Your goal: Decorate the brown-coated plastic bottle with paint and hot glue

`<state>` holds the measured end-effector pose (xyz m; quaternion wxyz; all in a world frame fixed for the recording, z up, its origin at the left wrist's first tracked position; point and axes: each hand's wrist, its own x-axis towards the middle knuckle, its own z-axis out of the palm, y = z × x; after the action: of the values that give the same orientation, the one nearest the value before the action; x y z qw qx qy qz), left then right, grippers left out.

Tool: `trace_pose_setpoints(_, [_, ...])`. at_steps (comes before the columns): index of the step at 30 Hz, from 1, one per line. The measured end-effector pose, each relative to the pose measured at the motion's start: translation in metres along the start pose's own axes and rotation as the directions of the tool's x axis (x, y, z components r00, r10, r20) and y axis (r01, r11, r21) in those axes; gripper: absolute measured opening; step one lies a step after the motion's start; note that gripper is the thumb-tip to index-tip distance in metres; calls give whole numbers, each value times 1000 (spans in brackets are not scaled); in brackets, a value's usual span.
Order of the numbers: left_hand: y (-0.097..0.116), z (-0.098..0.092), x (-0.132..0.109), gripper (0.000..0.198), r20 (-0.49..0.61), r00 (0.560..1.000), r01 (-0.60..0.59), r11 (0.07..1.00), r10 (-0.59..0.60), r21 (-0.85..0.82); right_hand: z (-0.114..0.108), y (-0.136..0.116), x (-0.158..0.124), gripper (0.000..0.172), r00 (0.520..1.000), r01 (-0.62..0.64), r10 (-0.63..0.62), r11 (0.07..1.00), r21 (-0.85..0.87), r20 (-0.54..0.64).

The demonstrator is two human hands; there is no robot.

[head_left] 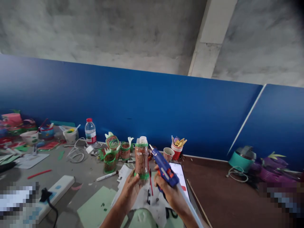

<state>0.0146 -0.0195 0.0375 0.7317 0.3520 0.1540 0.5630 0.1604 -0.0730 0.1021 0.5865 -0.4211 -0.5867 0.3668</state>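
My left hand [133, 185] is closed around the lower end of a clear plastic bottle [142, 160], which has brown colouring and green bands at top and bottom. It is held upright over the table. In my right hand [165, 186] is a blue hot glue gun [163, 166], a glue stick trailing from its back end. Its nozzle points up and left, close beside the bottle's upper part; I cannot tell whether they touch. Behind the bottle stand several small brown containers with green rims, such as this cup [110, 162].
A phone [178, 177] lies right of the glue gun. Farther back are a paper cup [168, 153] and a red-and-white cup of sticks [176, 151]. At left are a marker [107, 176], a power strip [55, 193] and a water bottle [90, 133]. Green paper [97, 204] lies in front.
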Motion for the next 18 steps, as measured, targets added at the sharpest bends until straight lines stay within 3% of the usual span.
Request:
trace_pose_setpoints(4, [-2,-4,2,63,-33,999,-22,1000,23,22,13,-4,-1,36,1000,3,-3,1000,27,11])
trace_pose_setpoints(8, [-7,-11,5,57,-107,993,-49,997,55,56,11,5,1,34,995,-29,34,998,-59,93])
trace_pose_setpoints(14, [-13,-23,8,58,-298,946,-82,982,131,172,8,7,0,32,991,-63,79,987,-149,105])
trace_pose_setpoints(18, [-16,-30,9,57,-341,925,-94,969,170,228,10,4,-2,31,992,-21,43,984,-178,119])
